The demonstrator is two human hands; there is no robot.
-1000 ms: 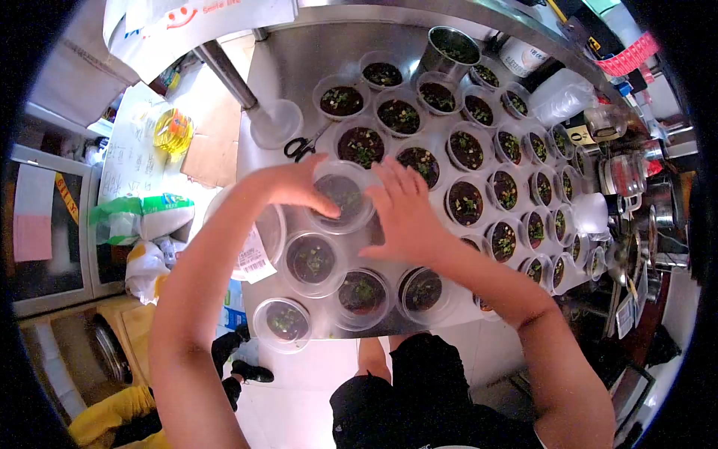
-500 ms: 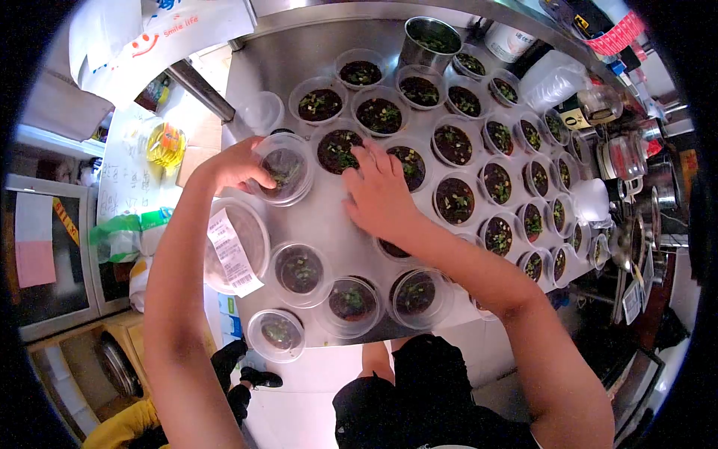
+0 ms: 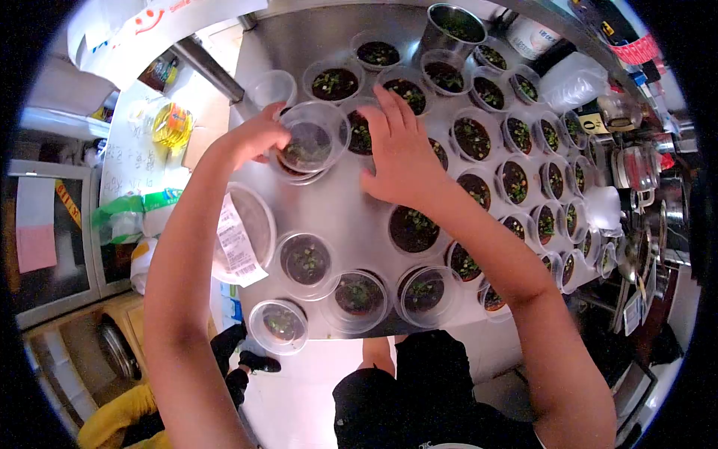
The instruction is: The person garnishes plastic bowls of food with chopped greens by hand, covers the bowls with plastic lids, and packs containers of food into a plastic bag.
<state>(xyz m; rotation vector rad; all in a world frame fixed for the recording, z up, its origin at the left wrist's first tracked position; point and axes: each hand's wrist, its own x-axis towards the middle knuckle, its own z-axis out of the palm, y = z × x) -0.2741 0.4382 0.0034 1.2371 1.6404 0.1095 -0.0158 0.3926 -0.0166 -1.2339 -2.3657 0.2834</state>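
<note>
My left hand (image 3: pixel 254 140) pinches the near edge of a clear round plastic tub (image 3: pixel 318 133), tilted over another round tub (image 3: pixel 303 178) whose contents show dimly through the plastic. My right hand (image 3: pixel 407 153) has its fingers spread, with nothing in it. Its fingertips overlap a tub of dark soil and seedlings (image 3: pixel 360 133) and reach the edge of a similar seedling tub (image 3: pixel 407 96). Below my right wrist stands a larger-looking seedling tub (image 3: pixel 413 229).
Several seedling tubs fill the metal table's right side. Front tubs (image 3: pixel 305 262) have clear plastic over them. A labelled round container (image 3: pixel 258 217) sits at the left edge. A metal pot (image 3: pixel 454 34) stands at the back, an oil bottle (image 3: pixel 172 126) to the left.
The upper clear tub in my left hand has lifted and shifted away from the one under it. My right hand has moved slightly up and right, its fingers spreading wider. The view has shifted.
</note>
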